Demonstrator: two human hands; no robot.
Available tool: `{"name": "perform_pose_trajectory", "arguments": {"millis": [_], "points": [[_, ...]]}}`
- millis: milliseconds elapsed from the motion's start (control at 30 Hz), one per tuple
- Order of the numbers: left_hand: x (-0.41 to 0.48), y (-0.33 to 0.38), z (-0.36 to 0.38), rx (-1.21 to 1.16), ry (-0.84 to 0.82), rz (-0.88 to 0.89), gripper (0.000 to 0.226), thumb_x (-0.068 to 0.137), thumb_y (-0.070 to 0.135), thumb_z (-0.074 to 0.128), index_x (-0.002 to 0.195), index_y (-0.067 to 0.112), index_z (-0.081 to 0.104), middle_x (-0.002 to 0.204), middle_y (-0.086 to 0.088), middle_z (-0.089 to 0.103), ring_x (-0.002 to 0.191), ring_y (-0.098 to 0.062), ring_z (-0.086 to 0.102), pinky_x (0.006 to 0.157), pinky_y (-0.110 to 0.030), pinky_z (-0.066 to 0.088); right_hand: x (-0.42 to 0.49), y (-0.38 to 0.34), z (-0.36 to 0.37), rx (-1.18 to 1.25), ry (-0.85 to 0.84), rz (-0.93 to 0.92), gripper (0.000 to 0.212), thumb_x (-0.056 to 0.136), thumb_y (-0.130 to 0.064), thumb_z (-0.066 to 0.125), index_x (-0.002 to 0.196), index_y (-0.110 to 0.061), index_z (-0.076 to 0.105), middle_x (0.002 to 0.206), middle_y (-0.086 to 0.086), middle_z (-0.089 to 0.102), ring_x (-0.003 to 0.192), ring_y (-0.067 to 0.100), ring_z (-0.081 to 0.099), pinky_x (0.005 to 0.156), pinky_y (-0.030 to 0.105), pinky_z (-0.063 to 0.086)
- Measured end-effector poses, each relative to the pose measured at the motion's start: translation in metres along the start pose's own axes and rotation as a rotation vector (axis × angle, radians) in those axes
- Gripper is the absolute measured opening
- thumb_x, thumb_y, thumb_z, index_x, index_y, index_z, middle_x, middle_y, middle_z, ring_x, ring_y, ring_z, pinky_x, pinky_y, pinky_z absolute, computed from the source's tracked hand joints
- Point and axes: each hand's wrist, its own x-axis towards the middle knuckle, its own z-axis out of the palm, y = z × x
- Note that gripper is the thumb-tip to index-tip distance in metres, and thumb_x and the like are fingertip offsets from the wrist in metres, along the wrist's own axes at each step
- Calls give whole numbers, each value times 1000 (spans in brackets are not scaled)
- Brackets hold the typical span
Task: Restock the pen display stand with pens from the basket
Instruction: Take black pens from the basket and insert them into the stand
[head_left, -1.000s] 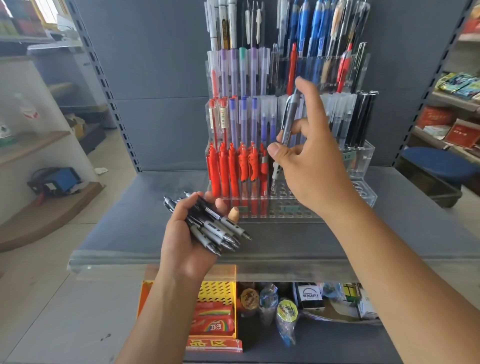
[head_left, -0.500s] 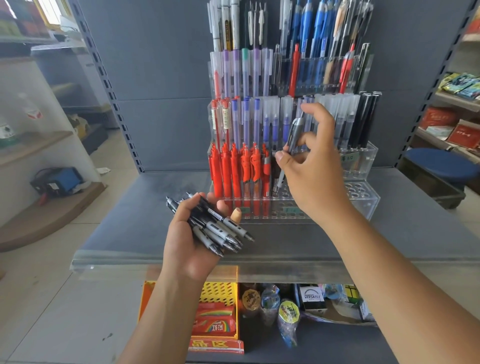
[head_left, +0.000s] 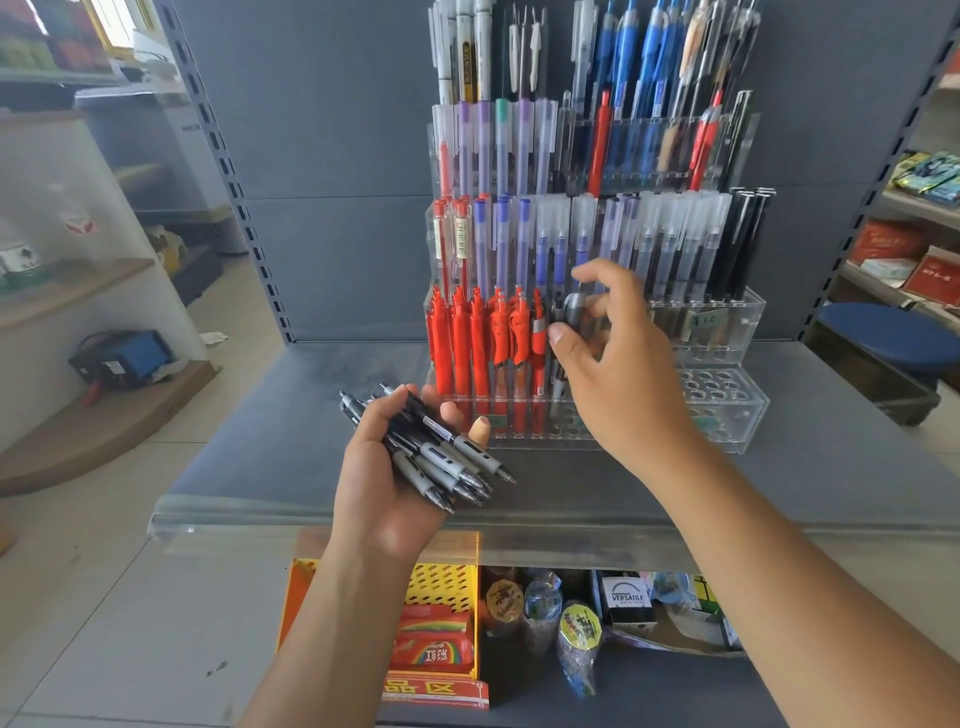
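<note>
Head view: right hand (head_left: 618, 374) is at the grey pen (head_left: 574, 312), which stands upright, tip down, in the lowest tier of the acrylic display stand (head_left: 727, 410), just right of the red pens (head_left: 467, 343). The fingers are blurred around its top, so I can't tell whether they pinch it or have let go. Left hand (head_left: 384, 488) is clenched round the pen bundle (head_left: 441, 452) over the shelf (head_left: 311, 441) near the stand, likely staged as feed stock. The bundle's axes run far-left to near-right, tips near-right.

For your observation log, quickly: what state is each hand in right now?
Left hand: holding a bundle of pens.
Right hand: at a grey pen in the stand; blurred, cannot tell.
</note>
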Motion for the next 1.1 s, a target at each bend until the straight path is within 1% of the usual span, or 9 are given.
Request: {"name": "perform_pose_trajectory", "arguments": {"millis": [100,267,367,500,600,667,767,900,1100], "points": [[-1,0,2,-1,8,-3,13,94,22,57,85,13,60,77,-1,64,66,-17,64,73,-41,62,-2,0,2,-43,8,-44,24,101,-28,55,125,-27,56,101,-18,55,72,-3,52,66,20,41],[-4,1,4,-24,29,21,14,94,21,58,102,10,61,89,-4,70,72,-21,71,72,-44,62,-5,-7,4,-63,95,-89,29,101,-28,52,128,-20,56,109,-11,49,74,6,52,71,32,50],[-6,1,6,-23,36,22,19,96,22,57,102,5,65,95,-7,73,77,-25,73,77,-46,62,-7,-22,5,-87,137,-182,26,101,-23,52,126,-16,58,103,-11,47,72,-5,46,66,18,42],[-7,2,7,-13,14,-7,37,97,26,53,81,3,79,100,-11,75,84,-26,75,80,-46,58,-15,-47,15,-133,-67,-283,15,101,-20,53,109,-20,66,79,-22,50,61,-7,49,57,10,34],[-11,4,7,33,5,-33,38,94,28,53,75,7,78,88,-12,73,77,-26,73,76,-39,59,-22,-61,28,-212,-338,-251,16,102,-27,48,105,-27,64,88,-16,62,73,2,57,64,29,50],[-12,4,7,43,21,-37,37,92,29,53,73,8,78,84,-13,73,72,-27,73,71,-38,60,-26,-66,36,-299,-439,-228,18,102,-30,46,109,-28,62,96,-13,62,84,11,58,69,31,47],[-13,3,8,36,45,-29,39,97,29,51,76,8,77,77,-11,73,65,-26,73,56,-35,60,-24,-71,43,-426,-469,-220,21,103,-37,43,110,-26,60,102,-9,63,92,18,60,66,32,37],[-15,3,13,25,80,-36,37,100,26,48,75,8,69,60,-6,67,50,-20,68,46,-27,55,-20,-75,47,-547,-472,-275,19,104,-38,43,112,-25,55,100,-5,65,92,24,65,64,35,39],[-12,3,7,28,74,-25,34,96,24,51,74,8,72,67,-5,66,56,-20,68,52,-30,57,-16,-79,46,-575,-516,-252,27,102,-27,51,130,-25,50,108,-4,69,99,25,67,70,36,47]]}}
